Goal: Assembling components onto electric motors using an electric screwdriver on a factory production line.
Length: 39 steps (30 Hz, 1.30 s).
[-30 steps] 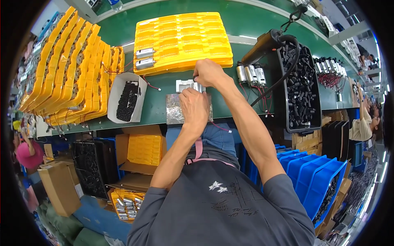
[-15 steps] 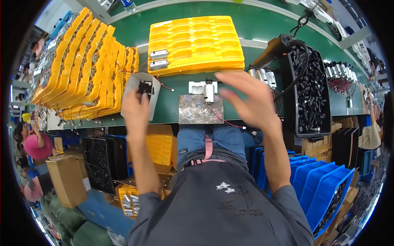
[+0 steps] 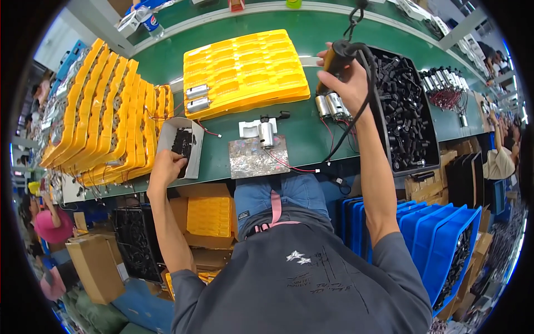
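Note:
My right hand (image 3: pixel 354 88) is wrapped round a hanging electric screwdriver (image 3: pixel 335 60) with a dark top and a yellow-brown body. At the white box (image 3: pixel 193 161), my left hand (image 3: pixel 164 168) has its fingertips pinched over small black pieces (image 3: pixel 182 142); whatever they hold is too small to make out. Between the hands, a silver motor (image 3: pixel 266 135) with red and black wires rests against a white holder (image 3: pixel 248 129), partly over a worn metal plate (image 3: pixel 245 160). A small black part (image 3: pixel 284 114) lies just beyond it to the right.
A yellow tray (image 3: pixel 245 67) carries two silver motors at its left edge. Filled yellow trays (image 3: pixel 100 111) are stacked at the left. Several motors (image 3: pixel 334 104) stand below the screwdriver, beside a black bin (image 3: pixel 425 139) of black parts. A black cable (image 3: pixel 371 72) loops past my right wrist.
My right hand has moved from beside the motor, out to the right, and taken hold of the screwdriver. My left hand stays at the white box, now nearer its front edge. The view has shifted.

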Motion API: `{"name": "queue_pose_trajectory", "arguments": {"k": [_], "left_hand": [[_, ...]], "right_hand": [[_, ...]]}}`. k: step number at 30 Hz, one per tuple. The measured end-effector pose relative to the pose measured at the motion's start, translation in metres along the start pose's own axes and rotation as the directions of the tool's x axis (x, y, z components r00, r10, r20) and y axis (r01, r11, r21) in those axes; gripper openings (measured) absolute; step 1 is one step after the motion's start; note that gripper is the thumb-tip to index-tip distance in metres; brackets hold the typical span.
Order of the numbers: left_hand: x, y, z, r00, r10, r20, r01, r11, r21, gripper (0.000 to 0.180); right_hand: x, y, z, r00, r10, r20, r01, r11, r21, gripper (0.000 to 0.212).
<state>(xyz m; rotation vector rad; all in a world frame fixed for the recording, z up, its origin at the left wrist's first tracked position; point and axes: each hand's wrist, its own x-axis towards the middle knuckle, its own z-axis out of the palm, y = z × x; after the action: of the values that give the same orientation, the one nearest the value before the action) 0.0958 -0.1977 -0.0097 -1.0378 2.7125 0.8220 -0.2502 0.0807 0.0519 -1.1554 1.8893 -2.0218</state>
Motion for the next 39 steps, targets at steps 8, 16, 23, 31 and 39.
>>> {"name": "queue_pose_trajectory", "arguments": {"k": [8, 16, 23, 31, 39], "left_hand": [[-0.013, 0.052, 0.006, 0.818, 0.112, -0.564, -0.229, 0.963, -0.141, 0.017], [0.036, 0.143, 0.087, 0.796, 0.289, -0.532, -0.532, 0.752, -0.388, 0.013], [0.045, 0.156, 0.104, 0.778, 0.316, -0.543, -0.563, 0.735, -0.378, 0.011], [0.052, 0.155, 0.106, 0.804, 0.311, -0.507, -0.543, 0.731, -0.413, 0.012], [0.055, 0.152, 0.104, 0.774, 0.359, -0.522, -0.585, 0.722, -0.371, 0.013]], "right_hand": [[0.004, 0.010, 0.028, 0.970, -0.228, -0.082, 0.238, 0.962, 0.132, 0.034], [-0.015, -0.016, 0.084, 0.982, -0.184, -0.046, 0.181, 0.835, 0.519, 0.034], [-0.019, -0.015, 0.086, 0.984, -0.175, -0.037, 0.167, 0.824, 0.541, 0.036], [-0.022, -0.015, 0.084, 0.984, -0.179, -0.016, 0.162, 0.841, 0.516, 0.036], [-0.024, -0.017, 0.092, 0.982, -0.187, -0.011, 0.172, 0.875, 0.453, 0.035]]}}
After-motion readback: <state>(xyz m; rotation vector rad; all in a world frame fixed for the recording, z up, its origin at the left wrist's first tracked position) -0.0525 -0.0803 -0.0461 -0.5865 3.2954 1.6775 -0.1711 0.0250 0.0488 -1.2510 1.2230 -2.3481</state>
